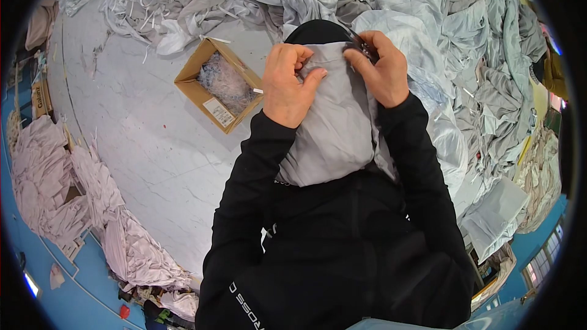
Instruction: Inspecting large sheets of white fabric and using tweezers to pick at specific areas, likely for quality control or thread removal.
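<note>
A piece of light grey cloth lies over my lap, its far end raised over a dark rounded shape, perhaps my knee. My left hand is closed at the cloth's far left edge, thumb and fingers pinching it. At the far right edge, my right hand is closed round slim dark thread snips, which its fingers partly hide. The right thumb points at the cloth's edge; whether it touches is hard to tell.
An open cardboard box with tangled thread scraps stands left of my hands on a pale marbled surface. Heaps of grey cloth spread across the far side and right. Pale pinkish cloth piles line the left.
</note>
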`<action>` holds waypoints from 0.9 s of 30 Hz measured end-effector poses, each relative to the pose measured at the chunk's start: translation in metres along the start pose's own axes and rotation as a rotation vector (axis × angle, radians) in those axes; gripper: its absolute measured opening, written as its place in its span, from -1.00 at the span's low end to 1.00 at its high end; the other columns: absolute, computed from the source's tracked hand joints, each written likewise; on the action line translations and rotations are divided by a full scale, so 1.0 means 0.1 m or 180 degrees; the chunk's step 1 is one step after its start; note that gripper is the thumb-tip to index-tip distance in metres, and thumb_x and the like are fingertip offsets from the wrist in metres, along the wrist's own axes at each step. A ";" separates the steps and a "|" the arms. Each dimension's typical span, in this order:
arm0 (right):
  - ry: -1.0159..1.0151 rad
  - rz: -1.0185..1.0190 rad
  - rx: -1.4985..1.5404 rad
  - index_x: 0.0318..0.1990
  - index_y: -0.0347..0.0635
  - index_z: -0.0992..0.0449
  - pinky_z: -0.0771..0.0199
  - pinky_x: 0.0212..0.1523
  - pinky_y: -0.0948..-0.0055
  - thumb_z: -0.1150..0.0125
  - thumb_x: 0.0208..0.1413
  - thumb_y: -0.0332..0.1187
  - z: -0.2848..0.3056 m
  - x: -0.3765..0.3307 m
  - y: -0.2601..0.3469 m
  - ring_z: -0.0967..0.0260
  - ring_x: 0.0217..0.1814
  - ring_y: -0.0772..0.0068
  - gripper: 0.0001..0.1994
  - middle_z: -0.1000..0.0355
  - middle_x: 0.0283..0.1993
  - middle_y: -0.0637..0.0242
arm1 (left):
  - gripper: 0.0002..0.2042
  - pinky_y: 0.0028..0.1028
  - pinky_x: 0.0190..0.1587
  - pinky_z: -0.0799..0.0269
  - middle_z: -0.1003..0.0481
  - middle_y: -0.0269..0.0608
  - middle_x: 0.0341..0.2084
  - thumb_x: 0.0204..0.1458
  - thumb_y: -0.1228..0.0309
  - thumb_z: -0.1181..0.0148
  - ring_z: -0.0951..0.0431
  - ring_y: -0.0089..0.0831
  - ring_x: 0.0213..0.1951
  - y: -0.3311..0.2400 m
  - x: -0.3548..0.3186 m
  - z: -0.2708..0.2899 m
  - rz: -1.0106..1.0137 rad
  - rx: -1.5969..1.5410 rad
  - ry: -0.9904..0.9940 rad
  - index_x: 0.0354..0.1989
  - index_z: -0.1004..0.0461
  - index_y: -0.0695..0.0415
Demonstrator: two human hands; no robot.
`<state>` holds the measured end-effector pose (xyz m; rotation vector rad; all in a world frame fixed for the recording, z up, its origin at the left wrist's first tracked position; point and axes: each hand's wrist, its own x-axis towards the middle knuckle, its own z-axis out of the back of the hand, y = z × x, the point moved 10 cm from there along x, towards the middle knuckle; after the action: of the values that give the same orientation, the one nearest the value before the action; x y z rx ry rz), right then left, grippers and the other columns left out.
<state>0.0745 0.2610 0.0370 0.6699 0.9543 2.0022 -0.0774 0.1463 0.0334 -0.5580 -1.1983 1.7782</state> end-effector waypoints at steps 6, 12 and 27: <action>0.0289 0.0681 -0.0292 -0.08 -0.17 -0.54 -0.44 -0.37 0.50 -0.40 -0.04 -0.44 -0.02 -0.16 0.44 -0.43 -0.38 0.36 -0.68 -0.44 -0.34 0.27 | -0.64 -0.38 -0.22 -0.39 -0.38 -0.19 -0.31 -0.27 0.56 -0.41 -0.41 -0.31 -0.31 0.00 0.02 -0.01 -0.0013 0.0050 0.0029 -0.25 -0.42 0.18; 0.0051 0.1328 -0.0812 -0.10 -0.07 -0.58 -0.45 -0.40 0.42 -0.43 -0.18 -0.49 -0.08 -0.22 0.58 -0.44 -0.38 0.30 -0.62 -0.44 -0.33 0.34 | -0.63 -0.40 -0.22 -0.39 -0.37 -0.21 -0.32 -0.27 0.55 -0.42 -0.40 -0.34 -0.32 0.00 0.02 -0.03 -0.0064 0.0078 0.0036 -0.24 -0.42 0.17; 0.0139 0.1216 -0.0754 -0.09 -0.07 -0.59 -0.45 -0.41 0.44 -0.43 -0.18 -0.50 -0.12 -0.20 0.53 -0.45 -0.39 0.32 -0.61 -0.43 -0.34 0.34 | -0.63 -0.42 -0.24 -0.40 -0.38 -0.22 -0.31 -0.26 0.54 -0.42 -0.41 -0.37 -0.34 0.05 0.03 -0.03 0.0047 -0.0037 0.0081 -0.22 -0.43 0.16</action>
<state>0.0533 0.2192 0.0708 0.7178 0.6309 2.4267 -0.0787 0.1491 0.0279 -0.5961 -1.1907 1.7724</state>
